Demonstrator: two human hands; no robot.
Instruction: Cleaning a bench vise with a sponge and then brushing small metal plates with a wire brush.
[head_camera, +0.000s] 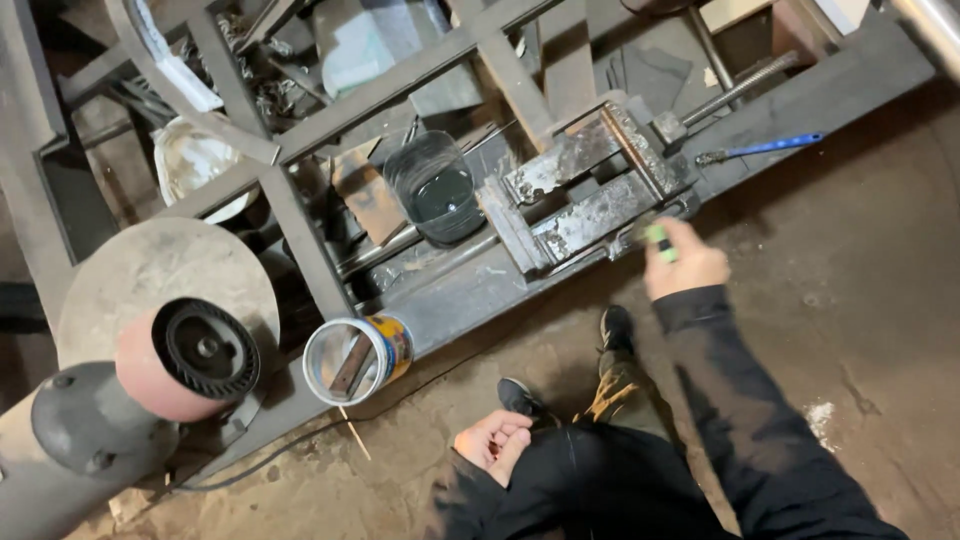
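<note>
Right hand (690, 268), grip clamped on green marker (660, 242), at the vise's (590, 190) four o'clock corner; left hand (493, 443) curled, empty, at knee; vise unmarked yet.

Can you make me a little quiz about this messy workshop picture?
1. True or false: the right hand holds something green beside the vise.
2. What lies inside the open can? A) a flat metal piece B) a ball C) a shoe
3. Where is the left hand: on the bench or curled near the person's knee?

Key: 1 true. 2 A. 3 curled near the knee, away from the bench.
</note>
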